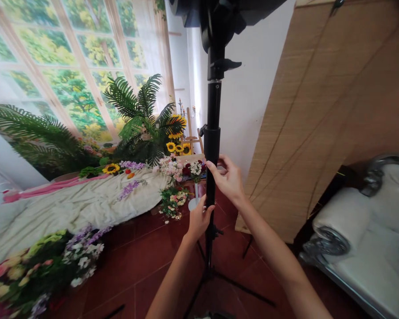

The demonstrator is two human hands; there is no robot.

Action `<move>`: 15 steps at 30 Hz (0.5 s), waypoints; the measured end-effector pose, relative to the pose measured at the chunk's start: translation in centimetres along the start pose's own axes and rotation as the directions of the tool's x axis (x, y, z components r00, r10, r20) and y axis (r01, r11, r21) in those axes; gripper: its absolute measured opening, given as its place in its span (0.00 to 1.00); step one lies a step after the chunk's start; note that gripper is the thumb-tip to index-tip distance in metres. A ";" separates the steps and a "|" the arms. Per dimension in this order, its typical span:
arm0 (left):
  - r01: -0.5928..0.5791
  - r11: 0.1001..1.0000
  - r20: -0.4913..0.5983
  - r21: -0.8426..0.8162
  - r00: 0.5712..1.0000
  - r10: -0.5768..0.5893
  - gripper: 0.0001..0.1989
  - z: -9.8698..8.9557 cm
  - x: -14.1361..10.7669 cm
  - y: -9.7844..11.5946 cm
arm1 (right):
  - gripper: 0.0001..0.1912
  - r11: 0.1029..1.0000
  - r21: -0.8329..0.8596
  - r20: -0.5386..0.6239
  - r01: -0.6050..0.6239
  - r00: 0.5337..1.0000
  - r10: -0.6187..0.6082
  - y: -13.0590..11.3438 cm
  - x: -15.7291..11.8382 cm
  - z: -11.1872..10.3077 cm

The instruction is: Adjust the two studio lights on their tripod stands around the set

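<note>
A black light stand (pixel 213 106) rises upright in front of me, with a dark fixture (pixel 216 17) at its top, partly out of frame. My left hand (pixel 199 219) is wrapped round the lower part of the pole, thumb across its front. Higher up, my right hand (pixel 228 177) grips the same pole from the right, just below a thick collar (pixel 212 135) with a small knob on its left. Another knob (pixel 216 231) sits below my left hand. The stand's legs (pixel 242 288) spread over the red tiled floor.
To the left a cream cloth (pixel 83 199) covers a low platform with flowers, and a flower arrangement (pixel 46 266) lies nearer. Palm leaves (pixel 136 110) stand before the window backdrop. A woven blind (pixel 306 102) and a silver-white sofa (pixel 369 248) are on the right.
</note>
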State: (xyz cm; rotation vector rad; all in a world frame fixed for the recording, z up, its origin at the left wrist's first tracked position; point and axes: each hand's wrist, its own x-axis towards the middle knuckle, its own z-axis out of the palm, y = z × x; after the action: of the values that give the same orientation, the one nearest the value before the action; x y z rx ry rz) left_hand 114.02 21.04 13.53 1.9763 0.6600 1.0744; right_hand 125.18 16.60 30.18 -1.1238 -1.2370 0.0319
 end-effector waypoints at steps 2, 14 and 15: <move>-0.010 1.000 -0.006 0.010 1.000 0.010 0.24 0.0 0.2 0.2 | 0.19 1.000 0.006 -0.015 -0.004 1.000 0.004 0.1 0.2 0.2; -0.008 0.997 -0.086 0.082 0.996 0.015 0.23 -0.4 1.5 1.8 | 0.23 0.999 0.050 -0.013 0.015 1.000 -0.014 -0.7 2.1 0.2; -0.006 0.997 -0.088 0.082 0.996 0.013 0.22 -0.3 1.5 1.7 | 0.23 0.998 0.054 -0.012 0.015 1.000 -0.015 -0.8 2.2 0.2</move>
State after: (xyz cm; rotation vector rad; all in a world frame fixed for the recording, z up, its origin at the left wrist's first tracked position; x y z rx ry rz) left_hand 114.63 21.33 15.73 2.0122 0.7535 1.1624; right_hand 125.45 17.60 32.29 -1.0667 -1.2275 0.0468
